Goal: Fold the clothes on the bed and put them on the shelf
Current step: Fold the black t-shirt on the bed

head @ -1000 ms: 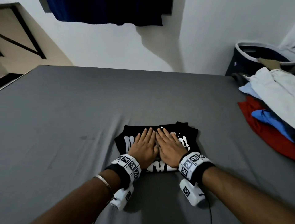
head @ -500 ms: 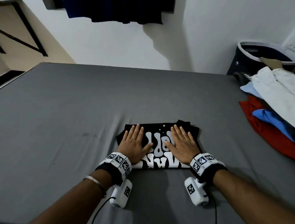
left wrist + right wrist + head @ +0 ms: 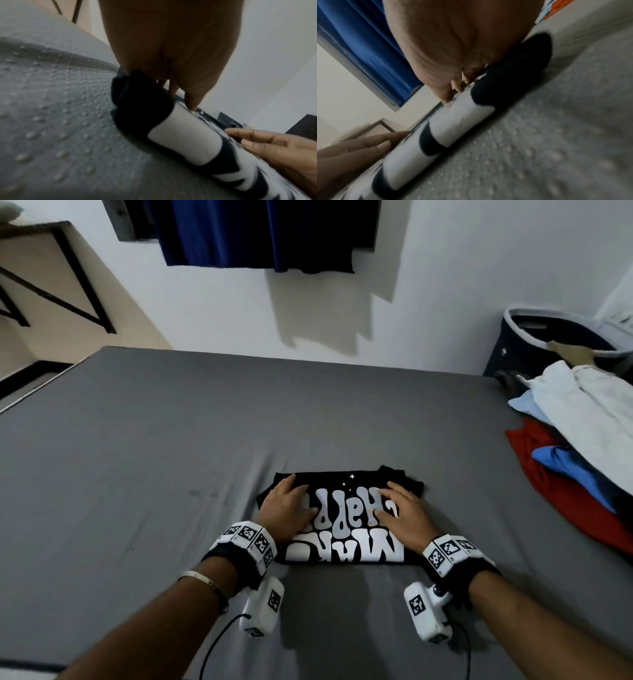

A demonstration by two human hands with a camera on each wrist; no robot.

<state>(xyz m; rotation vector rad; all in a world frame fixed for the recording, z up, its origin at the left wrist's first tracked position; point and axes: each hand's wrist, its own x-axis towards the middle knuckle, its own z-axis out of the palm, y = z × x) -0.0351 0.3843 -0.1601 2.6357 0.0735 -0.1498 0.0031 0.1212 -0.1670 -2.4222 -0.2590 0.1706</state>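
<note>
The folded black T-shirt (image 3: 342, 520) lies on the bed (image 3: 137, 474) directly under both palms, long axis left to right, left hand (image 3: 286, 513) and right hand (image 3: 402, 515) flat with fingers straight, pressing its two ends, bare mattress all around, unfolded clothes (image 3: 582, 440) well right.

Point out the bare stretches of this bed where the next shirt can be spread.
The gray bed lies bare left of the folded black shirt, out to its left edge, and beyond the shirt toward the wall. The right edge is crowded: a heap of unfolded clothes, with only a narrow bare strip between it and the shirt.
</note>
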